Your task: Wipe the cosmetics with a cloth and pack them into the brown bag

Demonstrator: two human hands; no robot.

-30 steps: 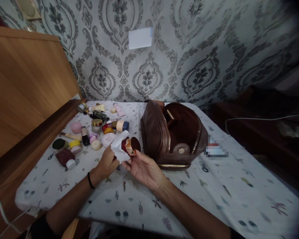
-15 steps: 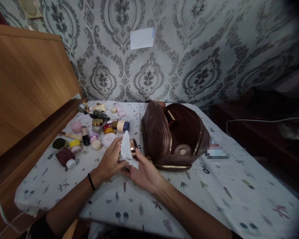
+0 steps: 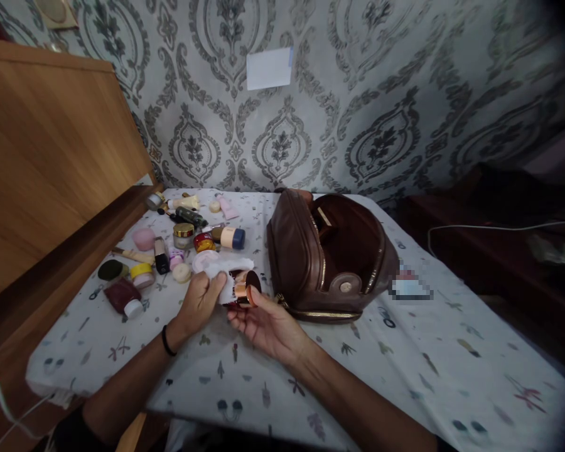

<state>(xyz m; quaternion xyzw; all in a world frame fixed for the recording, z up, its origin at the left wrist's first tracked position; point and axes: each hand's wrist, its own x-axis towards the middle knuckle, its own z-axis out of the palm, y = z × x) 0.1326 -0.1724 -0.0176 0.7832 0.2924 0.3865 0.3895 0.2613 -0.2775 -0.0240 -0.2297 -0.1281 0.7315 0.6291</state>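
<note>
Both hands [image 3: 263,320] on jar [image 3: 243,290] (palm-up right)

Left hand [image 3: 198,301], right hand [image 3: 263,320] curled, together

- Far wall [image 3: 358,94]: grey damask wallpaper, white paper note [image 3: 269,68] stuck on it, upper centre.
- Left: tall wooden panel [image 3: 51,157] (headboard or cabinet side, can't tell), dark ledge at its base.
- Table [image 3: 405,364] under a white printed cloth.
- Right: dim, dark wooden furniture [image 3: 489,251], a white cable [image 3: 499,226] trailing across it.
- Light soft, corners dark.
</note>
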